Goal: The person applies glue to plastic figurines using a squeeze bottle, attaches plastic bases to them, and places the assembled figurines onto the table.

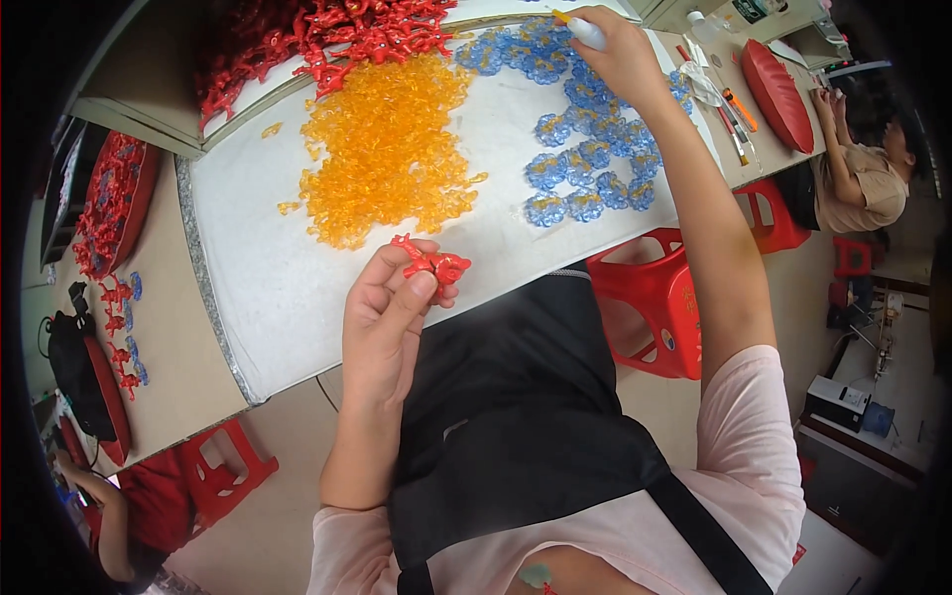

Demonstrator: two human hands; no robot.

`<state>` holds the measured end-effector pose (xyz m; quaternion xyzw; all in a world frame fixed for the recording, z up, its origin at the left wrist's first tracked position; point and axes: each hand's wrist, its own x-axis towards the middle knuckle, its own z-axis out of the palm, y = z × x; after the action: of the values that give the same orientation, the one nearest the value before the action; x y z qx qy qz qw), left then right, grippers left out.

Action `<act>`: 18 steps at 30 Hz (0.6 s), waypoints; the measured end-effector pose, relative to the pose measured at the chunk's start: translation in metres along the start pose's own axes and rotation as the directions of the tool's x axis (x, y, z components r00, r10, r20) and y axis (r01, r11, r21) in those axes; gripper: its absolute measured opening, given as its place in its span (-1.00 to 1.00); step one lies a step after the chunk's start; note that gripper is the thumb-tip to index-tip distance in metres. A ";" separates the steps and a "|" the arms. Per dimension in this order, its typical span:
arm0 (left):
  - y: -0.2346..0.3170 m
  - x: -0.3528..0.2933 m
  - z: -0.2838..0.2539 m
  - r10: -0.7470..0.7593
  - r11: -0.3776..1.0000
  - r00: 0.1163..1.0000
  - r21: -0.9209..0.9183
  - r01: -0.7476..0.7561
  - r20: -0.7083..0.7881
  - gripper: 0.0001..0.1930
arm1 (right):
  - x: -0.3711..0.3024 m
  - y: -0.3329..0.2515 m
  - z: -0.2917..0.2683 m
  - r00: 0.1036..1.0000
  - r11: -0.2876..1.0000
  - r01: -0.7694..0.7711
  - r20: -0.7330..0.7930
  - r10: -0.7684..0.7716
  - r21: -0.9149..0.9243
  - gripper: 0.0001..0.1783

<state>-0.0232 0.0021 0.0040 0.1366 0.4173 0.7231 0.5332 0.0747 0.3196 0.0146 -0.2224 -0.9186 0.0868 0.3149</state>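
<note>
My left hand (382, 312) is closed on a small red plastic figure (434, 266), pinched between thumb and fingers above the near table edge. At the far side of the table, my right hand (623, 58) grips a small white squeeze bottle (586, 35) with a yellow tip. The bottle is held over blue translucent flower-shaped pieces (585, 159), which bear yellow bits in their middles. Between the hands lies a wide heap of small orange translucent pieces (382, 149). A pile of similar red figures (367, 35) sits beyond the orange heap.
The white table top (263, 297) spans the front. At left are a red tray of red figures (117, 203) and a black bag (79, 362). Tools (734, 124) and a red tray (776, 96) lie at right. Red stools (654, 307) stand below. People (863, 183) sit at both sides.
</note>
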 end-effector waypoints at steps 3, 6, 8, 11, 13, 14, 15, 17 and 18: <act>0.002 0.000 -0.002 -0.006 1.000 1.000 0.004 0.006 -0.003 -0.78 | 0.013 -0.019 0.002 0.984 0.984 -0.120 0.116 0.135 -0.131 -0.76; 0.003 0.000 -0.002 -0.007 1.000 1.000 -0.002 0.007 0.020 -0.79 | 0.014 -0.009 0.004 0.987 0.987 -0.106 0.105 0.119 -0.122 -0.71; 0.003 0.000 -0.002 -0.003 1.000 0.999 -0.014 0.003 0.042 -0.79 | 0.005 0.008 -0.002 0.996 0.997 -0.051 0.074 0.055 -0.051 -0.79; 0.002 -0.001 -0.007 0.000 0.999 0.999 -0.044 0.002 0.040 -0.79 | -0.009 -0.023 -0.015 0.954 0.838 -0.295 0.184 0.235 0.460 -0.88; 0.002 -0.001 -0.004 -0.028 0.999 0.999 -0.018 0.028 0.041 -0.73 | -0.031 -0.045 -0.030 0.955 0.660 -0.298 0.215 0.206 0.690 -0.84; 0.001 0.000 -0.003 -0.024 0.999 0.999 -0.020 0.025 0.036 -0.73 | -0.043 -0.053 -0.037 0.946 0.571 -0.324 0.259 0.195 0.754 -0.78; -0.001 0.001 -0.004 -0.047 0.996 0.997 -0.070 0.051 0.064 -0.76 | -0.056 -0.067 -0.044 0.932 0.496 -0.360 0.290 0.215 0.790 -0.79; -0.002 0.001 -0.004 -0.070 0.990 0.994 -0.114 0.079 0.082 -0.78 | -0.082 -0.096 -0.054 0.916 0.405 -0.396 0.327 0.230 0.824 -0.79; -0.003 0.001 -0.003 -0.073 0.985 0.986 -0.147 0.095 0.149 -0.78 | -0.095 -0.107 -0.053 0.929 0.458 -0.370 0.309 0.204 0.808 -0.80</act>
<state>-0.0237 0.0018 -0.0001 0.1288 0.3265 0.7182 0.6008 0.1364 0.1821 0.0373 -0.1816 -0.7267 0.5981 0.2850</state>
